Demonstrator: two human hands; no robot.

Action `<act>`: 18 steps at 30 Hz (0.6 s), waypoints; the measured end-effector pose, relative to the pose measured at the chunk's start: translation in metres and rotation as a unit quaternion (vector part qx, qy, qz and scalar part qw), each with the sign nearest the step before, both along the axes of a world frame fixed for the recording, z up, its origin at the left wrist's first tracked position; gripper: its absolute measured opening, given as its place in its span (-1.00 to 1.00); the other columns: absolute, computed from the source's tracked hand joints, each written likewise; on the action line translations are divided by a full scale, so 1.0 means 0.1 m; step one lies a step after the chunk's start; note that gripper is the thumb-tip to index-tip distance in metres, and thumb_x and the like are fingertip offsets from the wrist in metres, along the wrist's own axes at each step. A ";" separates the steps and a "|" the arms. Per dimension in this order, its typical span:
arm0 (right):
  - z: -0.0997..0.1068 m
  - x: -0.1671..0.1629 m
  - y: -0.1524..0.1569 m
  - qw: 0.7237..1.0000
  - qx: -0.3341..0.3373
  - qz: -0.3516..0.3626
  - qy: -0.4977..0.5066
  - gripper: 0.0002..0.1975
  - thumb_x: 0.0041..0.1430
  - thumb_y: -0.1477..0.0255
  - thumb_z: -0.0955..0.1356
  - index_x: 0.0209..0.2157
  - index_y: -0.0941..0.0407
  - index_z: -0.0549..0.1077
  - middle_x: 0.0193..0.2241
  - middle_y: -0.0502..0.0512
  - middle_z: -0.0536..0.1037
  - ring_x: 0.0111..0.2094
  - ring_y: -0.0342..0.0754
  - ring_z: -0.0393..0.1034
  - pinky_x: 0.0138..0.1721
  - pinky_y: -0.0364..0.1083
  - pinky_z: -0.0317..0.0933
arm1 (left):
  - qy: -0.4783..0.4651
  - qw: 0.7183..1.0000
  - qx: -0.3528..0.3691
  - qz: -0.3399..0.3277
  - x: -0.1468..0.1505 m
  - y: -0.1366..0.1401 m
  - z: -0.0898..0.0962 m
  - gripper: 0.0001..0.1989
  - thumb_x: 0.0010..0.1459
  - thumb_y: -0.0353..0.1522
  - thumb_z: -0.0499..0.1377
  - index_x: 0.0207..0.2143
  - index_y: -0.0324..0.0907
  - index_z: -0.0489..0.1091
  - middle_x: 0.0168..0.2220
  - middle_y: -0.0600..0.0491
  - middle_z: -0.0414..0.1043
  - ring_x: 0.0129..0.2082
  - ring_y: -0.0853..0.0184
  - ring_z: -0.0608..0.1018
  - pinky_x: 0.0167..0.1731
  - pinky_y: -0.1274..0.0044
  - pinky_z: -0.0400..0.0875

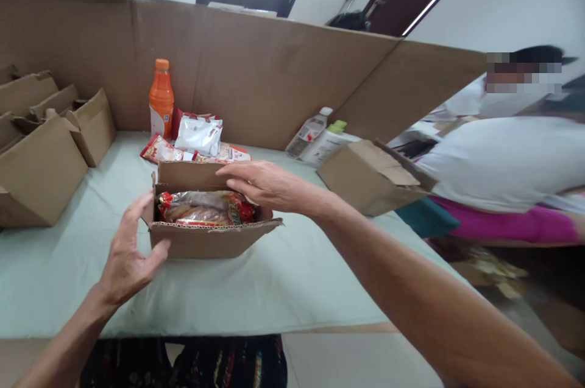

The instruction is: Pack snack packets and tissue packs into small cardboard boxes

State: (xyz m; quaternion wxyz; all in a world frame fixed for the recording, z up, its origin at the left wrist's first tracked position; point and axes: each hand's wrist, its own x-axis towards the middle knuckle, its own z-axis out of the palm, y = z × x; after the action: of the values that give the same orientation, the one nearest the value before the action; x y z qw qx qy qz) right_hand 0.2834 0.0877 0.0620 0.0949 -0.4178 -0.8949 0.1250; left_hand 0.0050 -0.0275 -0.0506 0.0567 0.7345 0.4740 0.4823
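An open cardboard box (pixel 205 245) is seen on a counter (pixel 228 303) covered in pale green cloth, with a clear, red-ended food packet (pixel 203 208) lying lengthwise inside it. The left hand (pixel 128 263) is placed at the box's left end, its grip spread, thumb by the near wall and fingers by the end; how firmly it is pressed cannot be told. The right hand (pixel 274 187) is laid over the far right corner, fingers along the raised far flap (pixel 189 173); whether anything is pinched cannot be told.

Behind the box, an orange bottle (pixel 161 98) and a white packet (pixel 200 135) are seen. To the right, a tilted box (pixel 356 175) is set near two leaning bottles.

For good handling, the left end is best steadied lightly so that the thin walls are not crushed, the packet is best kept below the rim, and fingertips are best kept off the ragged edges.
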 end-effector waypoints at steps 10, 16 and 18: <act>-0.26 0.16 0.14 0.985 -0.130 -0.038 0.111 -0.66 0.27 0.40 0.27 -0.07 0.07 0.64 -0.20 0.06 0.71 -0.24 -0.04 0.56 -0.21 -0.10 0.40 | 0.047 0.999 0.004 -0.003 -0.01 0.12 0.02 -0.42 0.42 -0.31 0.17 0.42 -0.08 0.16 0.16 -0.12 0.57 0.22 0.09 0.57 0.24 0.17 0.48; -0.35 0.45 -0.20 0.947 -0.029 -0.116 0.297 -0.71 0.25 0.22 0.36 -0.17 0.03 0.68 -0.08 0.12 0.71 -0.04 0.08 0.58 0.03 0.06 0.41 | 0.058 0.997 0.032 -0.028 -0.01 0.15 0.09 -0.71 0.35 -0.41 0.22 0.10 -0.14 0.48 0.10 -0.11 0.61 0.20 0.12 0.58 0.20 0.26 0.52; -0.37 0.59 -0.29 0.938 -0.041 -0.123 0.322 -0.73 0.21 0.18 0.41 -0.19 0.00 0.69 -0.11 0.12 0.72 -0.02 0.09 0.58 0.06 0.10 0.41 | 0.046 0.997 0.021 -0.057 -0.04 0.12 0.09 -0.80 0.35 -0.44 0.21 -0.02 -0.11 0.52 0.17 -0.12 0.57 0.27 0.11 0.53 0.22 0.25 0.50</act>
State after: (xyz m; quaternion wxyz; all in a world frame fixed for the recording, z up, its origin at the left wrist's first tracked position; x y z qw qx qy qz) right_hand 0.3424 0.0591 0.0253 0.3751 -0.4659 -0.7521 0.2767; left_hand 0.0014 -0.0157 -0.0417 0.0467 0.7826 0.4236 0.4538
